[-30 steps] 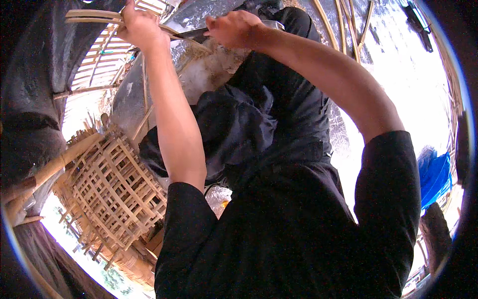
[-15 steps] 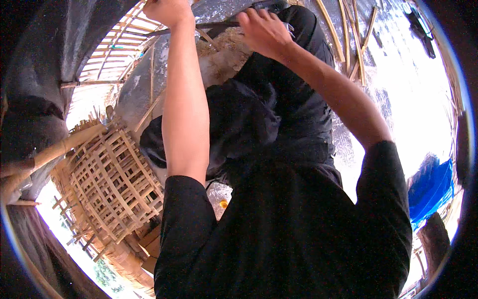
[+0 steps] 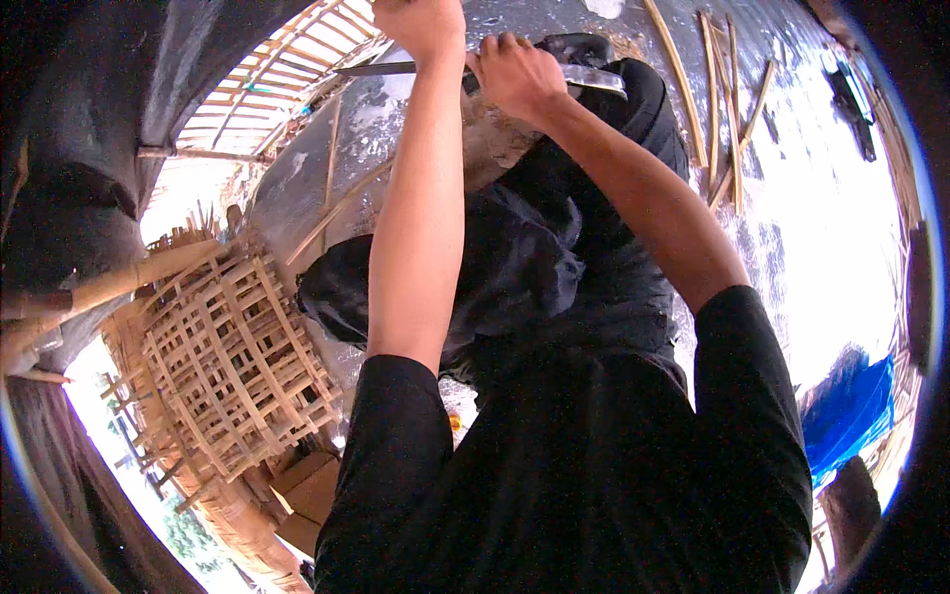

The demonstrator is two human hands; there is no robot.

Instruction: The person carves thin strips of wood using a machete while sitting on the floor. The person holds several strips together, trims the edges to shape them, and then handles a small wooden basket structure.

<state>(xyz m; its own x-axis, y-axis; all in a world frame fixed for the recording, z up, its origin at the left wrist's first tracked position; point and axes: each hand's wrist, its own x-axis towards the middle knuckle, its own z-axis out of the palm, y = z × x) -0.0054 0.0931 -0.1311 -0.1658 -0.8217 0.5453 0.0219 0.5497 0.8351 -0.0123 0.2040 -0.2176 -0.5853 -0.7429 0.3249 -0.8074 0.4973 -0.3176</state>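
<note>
My right hand (image 3: 517, 79) is closed round a long knife (image 3: 374, 69). The knife's dark, tapering end sticks out left beyond my left forearm, and a shiny metal part (image 3: 596, 79) shows to the right of my right hand. My left hand (image 3: 424, 28) is at the top edge, its fingers curled and partly cut off; what they hold is out of sight. My left forearm crosses in front of the knife. Beneath both hands are my bent legs in black trousers (image 3: 534, 233).
A woven bamboo lattice (image 3: 233, 346) stands at the left, with a cardboard box (image 3: 309, 485) below it. Several bamboo strips (image 3: 734, 109) lie on the dark sheet at the upper right. A blue plastic sheet (image 3: 849, 411) is at the right. Bamboo slats (image 3: 267, 84) line the upper left.
My left hand has moved right and slightly up, closer to my right hand. The knife has slid right with less of its dark end showing. The whole view has shifted a little.
</note>
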